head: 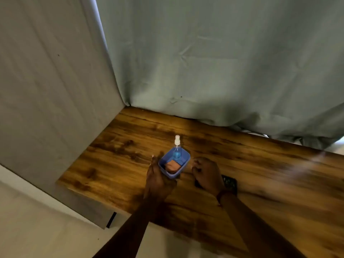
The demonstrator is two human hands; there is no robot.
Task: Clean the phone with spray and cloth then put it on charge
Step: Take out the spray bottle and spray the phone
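A small blue tub (183,165) stands on the wooden table (121,146). Inside it a clear spray bottle (177,148) with blue liquid and a white nozzle stands upright, next to a folded pinkish-orange cloth (172,167). My left hand (157,180) holds the tub's near-left side, thumb along its left wall. My right hand (206,175) hovers just right of the tub with loosely curled fingers, holding nothing. A dark phone (229,184) lies flat on the table, mostly hidden under my right hand and wrist.
A grey-green curtain (223,62) hangs behind the table's far edge. A grey panel (46,90) borders the table's left side. The pale floor (37,229) shows at the lower left.
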